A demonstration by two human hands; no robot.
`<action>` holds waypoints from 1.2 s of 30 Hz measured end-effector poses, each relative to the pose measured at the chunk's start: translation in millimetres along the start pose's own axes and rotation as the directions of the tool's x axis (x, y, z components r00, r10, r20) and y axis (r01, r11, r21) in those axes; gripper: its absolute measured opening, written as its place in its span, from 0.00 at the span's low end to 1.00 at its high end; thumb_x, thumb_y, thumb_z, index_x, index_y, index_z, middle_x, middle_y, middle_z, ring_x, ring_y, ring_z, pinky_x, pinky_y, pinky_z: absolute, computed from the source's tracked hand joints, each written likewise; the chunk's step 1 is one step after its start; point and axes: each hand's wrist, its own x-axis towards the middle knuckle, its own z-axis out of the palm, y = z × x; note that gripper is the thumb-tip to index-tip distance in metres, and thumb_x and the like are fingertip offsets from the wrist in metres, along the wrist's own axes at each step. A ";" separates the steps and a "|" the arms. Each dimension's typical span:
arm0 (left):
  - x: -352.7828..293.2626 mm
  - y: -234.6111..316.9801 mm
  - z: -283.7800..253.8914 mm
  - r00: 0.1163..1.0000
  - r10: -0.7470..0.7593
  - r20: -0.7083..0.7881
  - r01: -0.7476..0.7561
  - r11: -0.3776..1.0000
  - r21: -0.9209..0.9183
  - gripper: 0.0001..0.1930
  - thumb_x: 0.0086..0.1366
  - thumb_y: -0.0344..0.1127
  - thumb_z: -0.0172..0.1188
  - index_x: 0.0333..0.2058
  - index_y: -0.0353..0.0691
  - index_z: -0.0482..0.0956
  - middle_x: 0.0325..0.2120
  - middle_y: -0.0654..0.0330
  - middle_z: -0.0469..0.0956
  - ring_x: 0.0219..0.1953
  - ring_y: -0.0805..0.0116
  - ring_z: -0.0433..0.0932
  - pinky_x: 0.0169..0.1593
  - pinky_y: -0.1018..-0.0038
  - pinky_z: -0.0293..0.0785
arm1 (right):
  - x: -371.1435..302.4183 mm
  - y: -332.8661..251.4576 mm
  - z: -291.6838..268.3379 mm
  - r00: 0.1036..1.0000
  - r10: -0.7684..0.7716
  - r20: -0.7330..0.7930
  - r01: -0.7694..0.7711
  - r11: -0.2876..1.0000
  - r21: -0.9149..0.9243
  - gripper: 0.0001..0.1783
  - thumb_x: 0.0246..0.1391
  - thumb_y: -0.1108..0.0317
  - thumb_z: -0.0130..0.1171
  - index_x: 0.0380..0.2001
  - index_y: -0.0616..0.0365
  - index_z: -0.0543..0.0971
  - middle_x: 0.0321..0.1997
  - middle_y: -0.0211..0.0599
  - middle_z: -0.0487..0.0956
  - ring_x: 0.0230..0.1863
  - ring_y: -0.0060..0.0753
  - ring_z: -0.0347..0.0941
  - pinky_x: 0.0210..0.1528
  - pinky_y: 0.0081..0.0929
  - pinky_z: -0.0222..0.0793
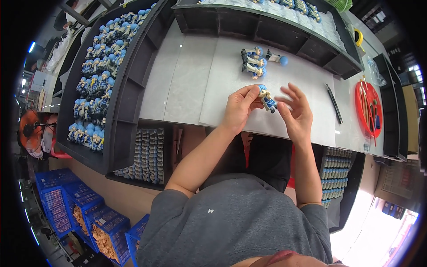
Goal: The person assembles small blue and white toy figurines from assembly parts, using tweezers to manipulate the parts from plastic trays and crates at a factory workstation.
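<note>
My left hand (240,108) pinches a small figurine (267,100) by its blue-capped head, above the front part of the grey work surface (191,80). The figurine tilts, with its dark feet toward my right hand. Fingers spread, my right hand (295,111) is beside the feet; whether a fingertip touches them I cannot tell. Farther back lie several similar figurines (254,62) in a close group, and one more figurine (277,58) lies just right of them.
Black crates of figurines stand at the left (129,89) and far side (267,26). A black pen-like tool (333,103) lies at right, near a red tray (361,120) of brushes. Filled trays sit below the table edge. Blue baskets (95,213) stand lower left.
</note>
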 end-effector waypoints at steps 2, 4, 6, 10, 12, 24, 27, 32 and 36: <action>0.0 0.1 3.2 1.000 -0.007 -0.016 0.006 0.998 -0.057 0.13 0.63 0.38 0.52 0.39 0.34 0.75 0.29 0.62 0.77 0.30 0.77 0.74 0.35 0.80 0.72 | -9.5 4.0 0.1 0.997 0.060 0.053 -0.065 0.995 0.081 0.26 0.53 0.70 0.56 0.53 0.66 0.62 0.47 0.50 0.71 0.42 0.33 0.73 0.39 0.24 0.73; -1.3 0.4 1.8 1.000 -0.005 -0.012 0.005 1.000 -0.016 0.13 0.63 0.38 0.52 0.40 0.34 0.75 0.30 0.62 0.76 0.31 0.77 0.74 0.35 0.80 0.72 | -15.6 4.9 4.6 0.936 0.326 0.130 -0.349 0.904 0.247 0.23 0.55 0.70 0.52 0.52 0.67 0.62 0.40 0.48 0.74 0.38 0.32 0.75 0.39 0.25 0.73; -1.6 -0.3 -0.1 1.000 -0.008 0.000 0.008 1.000 0.023 0.14 0.63 0.39 0.52 0.41 0.34 0.74 0.30 0.62 0.76 0.31 0.78 0.74 0.36 0.80 0.72 | -18.1 4.2 6.7 0.943 0.310 0.120 -0.332 0.902 0.276 0.21 0.57 0.71 0.50 0.52 0.67 0.62 0.36 0.45 0.76 0.35 0.32 0.75 0.38 0.24 0.74; -4.1 -1.3 -1.1 0.999 -0.006 0.047 0.002 0.997 0.078 0.18 0.65 0.40 0.49 0.48 0.34 0.71 0.34 0.63 0.76 0.36 0.77 0.73 0.41 0.76 0.70 | -20.9 16.8 4.6 0.998 0.069 0.005 -0.069 0.996 0.058 0.16 0.53 0.76 0.52 0.46 0.67 0.69 0.38 0.43 0.76 0.38 0.30 0.75 0.40 0.23 0.73; -4.6 -2.7 0.1 0.999 -0.006 0.046 0.002 0.996 0.094 0.19 0.65 0.40 0.49 0.50 0.34 0.69 0.34 0.63 0.76 0.37 0.77 0.72 0.41 0.76 0.70 | -20.7 22.2 1.6 0.997 -0.060 -0.043 0.054 0.990 -0.128 0.14 0.51 0.79 0.53 0.43 0.66 0.72 0.39 0.42 0.76 0.39 0.30 0.75 0.41 0.23 0.73; -3.8 -1.4 5.7 0.999 -0.011 0.043 0.002 0.980 0.198 0.17 0.62 0.28 0.51 0.51 0.33 0.67 0.43 0.55 0.73 0.43 0.69 0.73 0.48 0.71 0.74 | 17.6 17.3 -43.2 0.958 -0.264 -0.114 0.137 0.767 -0.627 0.18 0.45 0.80 0.53 0.43 0.61 0.74 0.41 0.45 0.76 0.42 0.37 0.73 0.42 0.28 0.69; -3.5 -2.7 4.8 0.997 0.040 0.068 -0.056 0.968 0.246 0.17 0.62 0.27 0.50 0.51 0.34 0.67 0.45 0.54 0.72 0.44 0.70 0.72 0.48 0.72 0.73 | 25.9 23.5 -44.6 0.976 -0.190 -0.102 0.053 0.670 -0.741 0.16 0.45 0.75 0.57 0.41 0.61 0.75 0.38 0.43 0.77 0.40 0.37 0.73 0.42 0.29 0.68; -3.5 -0.5 6.0 0.997 0.025 0.069 -0.042 0.966 0.257 0.16 0.62 0.25 0.49 0.50 0.35 0.68 0.45 0.55 0.72 0.46 0.70 0.72 0.51 0.73 0.69 | 27.5 23.9 -44.3 0.984 -0.162 -0.069 0.054 0.648 -0.759 0.14 0.43 0.75 0.59 0.37 0.60 0.77 0.33 0.41 0.78 0.37 0.35 0.73 0.41 0.27 0.68; -2.6 1.2 5.2 0.995 0.015 0.100 -0.041 0.964 0.264 0.15 0.62 0.24 0.48 0.48 0.35 0.69 0.44 0.56 0.72 0.47 0.70 0.71 0.52 0.72 0.68 | 27.8 23.8 -44.2 0.987 -0.113 -0.111 0.005 0.721 -0.693 0.13 0.42 0.78 0.59 0.36 0.60 0.77 0.30 0.38 0.78 0.32 0.30 0.74 0.36 0.23 0.69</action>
